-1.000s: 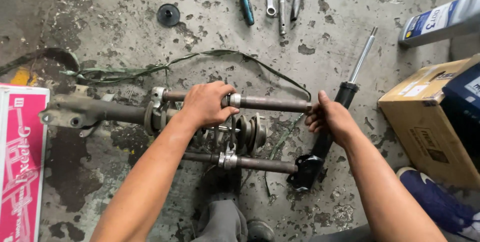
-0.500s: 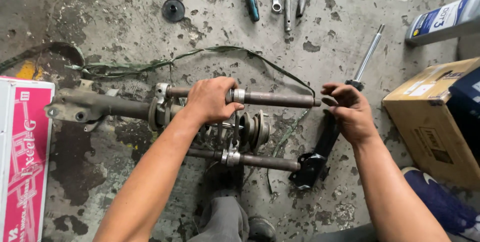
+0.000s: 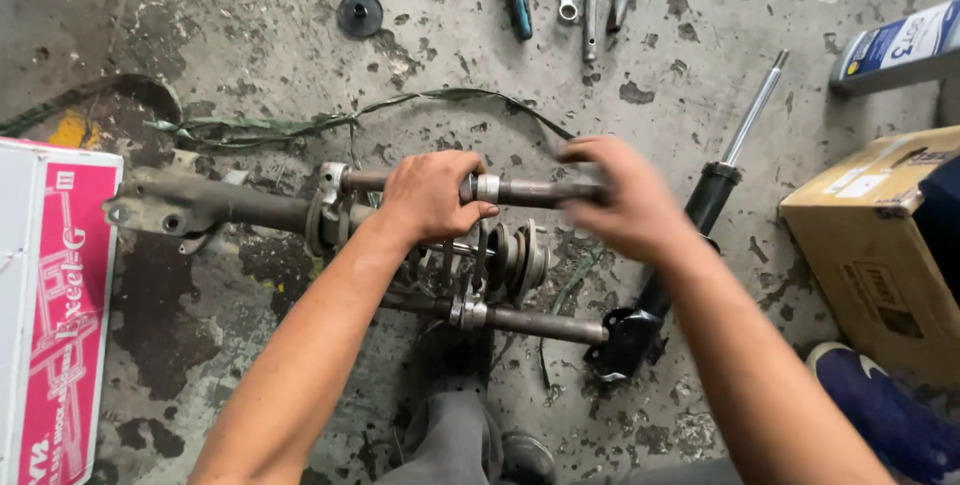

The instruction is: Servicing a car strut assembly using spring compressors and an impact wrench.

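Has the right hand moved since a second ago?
Yes. The right hand has left the black shock absorber lying on the floor and shifted left, onto the end of the upper compressor rod. It is motion-blurred.

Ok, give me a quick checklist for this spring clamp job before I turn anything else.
1. Left hand gripping the upper clamp rod: ok.
2. Right hand steady on that rod's end: cannot tell, it is blurred.
3. Lower clamp rod hooked on the spring: cannot tell, partly hidden.
4. Old strut lying flat on the floor: ok.
5. New black strut clear of the hands: not ok, it lies right under the right wrist.
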